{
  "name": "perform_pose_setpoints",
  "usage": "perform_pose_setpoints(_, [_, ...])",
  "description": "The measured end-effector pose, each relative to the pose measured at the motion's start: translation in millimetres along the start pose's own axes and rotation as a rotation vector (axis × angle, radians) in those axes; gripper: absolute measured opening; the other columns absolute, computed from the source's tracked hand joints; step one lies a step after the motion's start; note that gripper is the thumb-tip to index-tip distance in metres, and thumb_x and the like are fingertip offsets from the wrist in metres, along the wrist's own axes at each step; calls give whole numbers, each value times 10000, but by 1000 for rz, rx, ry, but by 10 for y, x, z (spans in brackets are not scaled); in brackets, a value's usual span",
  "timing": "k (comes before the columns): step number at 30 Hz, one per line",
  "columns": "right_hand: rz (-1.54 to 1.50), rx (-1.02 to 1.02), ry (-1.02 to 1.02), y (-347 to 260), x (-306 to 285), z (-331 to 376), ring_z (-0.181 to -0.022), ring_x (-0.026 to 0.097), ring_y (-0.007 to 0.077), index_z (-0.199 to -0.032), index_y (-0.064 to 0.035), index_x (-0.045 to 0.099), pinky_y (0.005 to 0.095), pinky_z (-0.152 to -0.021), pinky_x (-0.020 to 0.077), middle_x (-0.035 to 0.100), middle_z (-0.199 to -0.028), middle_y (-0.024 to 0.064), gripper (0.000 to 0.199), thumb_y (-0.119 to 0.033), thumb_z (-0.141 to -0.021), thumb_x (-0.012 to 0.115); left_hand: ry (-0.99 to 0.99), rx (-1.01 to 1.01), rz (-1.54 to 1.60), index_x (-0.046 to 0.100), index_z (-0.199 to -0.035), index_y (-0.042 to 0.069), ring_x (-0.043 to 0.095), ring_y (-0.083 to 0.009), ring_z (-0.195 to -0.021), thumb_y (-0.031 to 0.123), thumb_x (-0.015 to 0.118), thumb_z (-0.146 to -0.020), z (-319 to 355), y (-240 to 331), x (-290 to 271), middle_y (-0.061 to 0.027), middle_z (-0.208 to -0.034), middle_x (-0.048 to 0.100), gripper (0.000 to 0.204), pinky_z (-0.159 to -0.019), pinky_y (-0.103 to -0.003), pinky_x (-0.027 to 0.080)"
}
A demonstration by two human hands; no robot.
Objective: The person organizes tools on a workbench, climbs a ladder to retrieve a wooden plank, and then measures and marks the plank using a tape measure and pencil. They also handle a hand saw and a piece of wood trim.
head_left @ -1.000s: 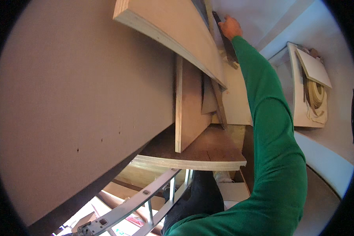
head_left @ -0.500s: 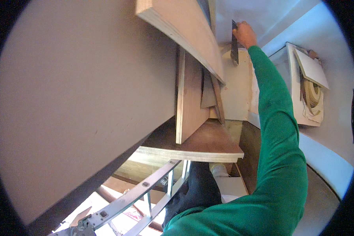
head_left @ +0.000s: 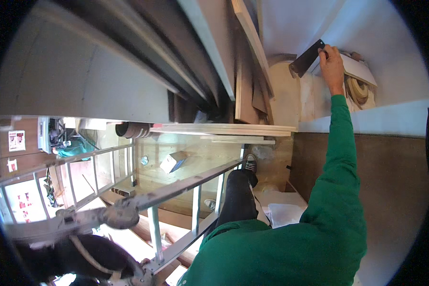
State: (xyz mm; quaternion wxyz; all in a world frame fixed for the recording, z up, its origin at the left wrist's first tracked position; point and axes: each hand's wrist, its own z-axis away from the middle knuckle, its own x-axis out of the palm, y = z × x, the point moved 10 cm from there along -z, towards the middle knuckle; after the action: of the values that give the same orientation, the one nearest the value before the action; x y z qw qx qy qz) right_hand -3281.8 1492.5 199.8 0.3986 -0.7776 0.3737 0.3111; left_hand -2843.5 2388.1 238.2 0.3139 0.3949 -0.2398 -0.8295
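Shifted rightward off the stacked boards [head_left: 243, 62], my right hand [head_left: 332, 62] now grips a dark flat scraper [head_left: 307, 58], its blade angling down-left from my closed fingers [head_left: 327, 51] against the pale wall [head_left: 295, 24].

The person wears a long-sleeved green top [head_left: 291, 248] of plain knit fabric, with no visible print, logo or seam marking. The sleeve [head_left: 341, 157] on the right arm runs full length and ends in a close cuff at the wrist. The cloth shows soft folds at the shoulder and elbow. The right hand [head_left: 332, 64] is bare, with no glove, ring or watch to be seen. The leg is covered by dark, near-black trousers [head_left: 237, 200]. The foot carries a dark lace-up shoe [head_left: 250, 164] with pale laces and a pale sole edge. The left hand is out of view.
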Motion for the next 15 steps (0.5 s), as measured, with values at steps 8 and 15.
perform_pose_setpoints(8, [-254, -264, 372, -2030, -2478, 703, -814, 639, 266, -1162, -50, 697, 377, -751, 522, 641, -942, 142, 209, -187, -1004, 695, -145, 151, 91, 593, -1019, 49, 432, -113, -655, 190, 562, -1010, 54, -540, -638, -6, -770, 482, 144, -587, -288, 339])
perform_pose_setpoints(15, [-428, -300, 405, -3406, -4314, 1922, -752, 507, 127, -959, -10, 628, 297, -666, 454, 507, -844, 22, 84, -68, -1015, 651, -425, 283, 142, 594, -1005, 52, 423, -110, -635, 181, 559, -1010, -252, -836, -678, -1, -750, 475, 133, -571, -287, 332])
